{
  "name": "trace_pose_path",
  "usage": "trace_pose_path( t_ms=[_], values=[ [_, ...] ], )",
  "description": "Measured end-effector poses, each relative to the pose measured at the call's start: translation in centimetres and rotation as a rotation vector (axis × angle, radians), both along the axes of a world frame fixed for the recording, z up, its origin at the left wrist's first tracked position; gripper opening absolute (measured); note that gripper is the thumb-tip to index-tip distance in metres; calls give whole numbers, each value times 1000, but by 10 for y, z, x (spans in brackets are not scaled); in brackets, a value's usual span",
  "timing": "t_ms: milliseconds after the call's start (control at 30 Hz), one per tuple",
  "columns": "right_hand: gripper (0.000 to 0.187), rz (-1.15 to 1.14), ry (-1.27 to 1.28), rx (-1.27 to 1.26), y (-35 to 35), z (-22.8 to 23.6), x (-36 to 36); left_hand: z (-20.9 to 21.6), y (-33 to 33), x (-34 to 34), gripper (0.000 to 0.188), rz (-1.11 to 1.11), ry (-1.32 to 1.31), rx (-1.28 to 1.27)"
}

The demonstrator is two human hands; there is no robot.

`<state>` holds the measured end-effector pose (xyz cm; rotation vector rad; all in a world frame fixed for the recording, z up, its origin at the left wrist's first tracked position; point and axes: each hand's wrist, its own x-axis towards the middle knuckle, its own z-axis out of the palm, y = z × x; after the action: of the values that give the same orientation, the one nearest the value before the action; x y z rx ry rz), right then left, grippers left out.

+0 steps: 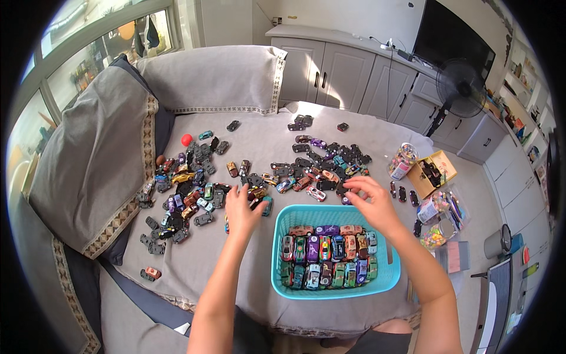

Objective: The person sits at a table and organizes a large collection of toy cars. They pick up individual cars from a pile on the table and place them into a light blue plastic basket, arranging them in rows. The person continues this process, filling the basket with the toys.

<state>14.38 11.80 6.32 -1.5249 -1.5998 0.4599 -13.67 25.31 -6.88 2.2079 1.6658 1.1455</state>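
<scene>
Head view: toy cars too small and crowded to count exactly; dozens lie loose in two heaps. Left hand (243, 207) lies on the left heap of toy cars (188, 189) at 10 o'clock of the basket, fingers curled onto cars, grip hidden beneath. Right hand (372, 203) hovers at the right heap of toy cars (327, 165), fingertips pinched together; whether a car sits between them is hard to tell. One turquoise basket (336, 289) at centre, cars packed in three rows. Surface: grey cloth-covered bed (259, 138). Two grey cushions (218, 79) behind. One black fan (460, 88) at 2 o'clock, beside white cabinets (342, 74).
</scene>
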Motion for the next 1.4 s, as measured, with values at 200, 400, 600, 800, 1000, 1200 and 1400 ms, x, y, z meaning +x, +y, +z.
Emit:
trace_pose_path(
  t_ms=[200, 400, 600, 800, 1000, 1200, 1400],
  values=[
    [18, -15, 166, -56, 6, -16, 22, 11, 33, 28, 85, -142, 550, -370],
    [19, 31, 72, -102, -1, -22, 7, -15, 13, 29, 42, -229, 452, -190],
    [21, 87, 21, -62, -14, -13, -7, -15, 7, 22, 33, -147, 191, -243],
    [25, 120, 29, -28, -22, 2, -27, 0, 10, -20, 17, -62, -724, -336],
    [37, 230, 130, -41, -16, 5, -71, 89, -65, -26, 20, -190, -887, -660],
    [48, 358, 423, -121, -11, 8, -109, 117, -116, -1, 14, -476, -553, -315],
    [35, 338, 751, -104, -20, 5, -94, 123, -131, -1, 30, -363, -551, -300]
  ],
)
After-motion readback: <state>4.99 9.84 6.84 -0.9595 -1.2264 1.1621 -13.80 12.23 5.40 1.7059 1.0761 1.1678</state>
